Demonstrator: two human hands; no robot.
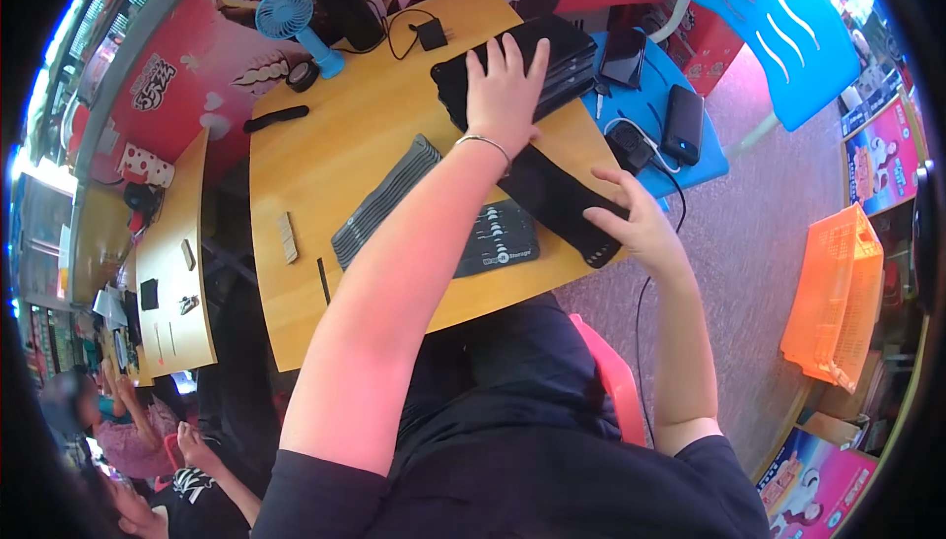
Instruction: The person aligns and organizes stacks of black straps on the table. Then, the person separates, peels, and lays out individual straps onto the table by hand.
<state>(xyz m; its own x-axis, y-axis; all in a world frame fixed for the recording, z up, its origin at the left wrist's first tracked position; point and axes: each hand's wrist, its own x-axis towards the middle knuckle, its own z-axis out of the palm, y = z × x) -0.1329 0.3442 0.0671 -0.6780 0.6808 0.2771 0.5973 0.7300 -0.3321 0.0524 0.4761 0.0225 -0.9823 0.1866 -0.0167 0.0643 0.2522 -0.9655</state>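
Observation:
My left hand lies with spread fingers on a stack of black flat fabric pieces at the table's far right. From under that wrist a long black strip runs toward the near right edge. By the strip's near end is my right hand, its thumb and fingers apart; whether the thumb touches the strip I cannot tell. Under my left forearm lie a grey ribbed fabric piece and a dark printed card or sleeve, both partly hidden.
The wooden table also bears a blue fan, a black bottle, a charger and a small beige strip. A blue stool at right holds a phone and power bank. Other people sit lower left.

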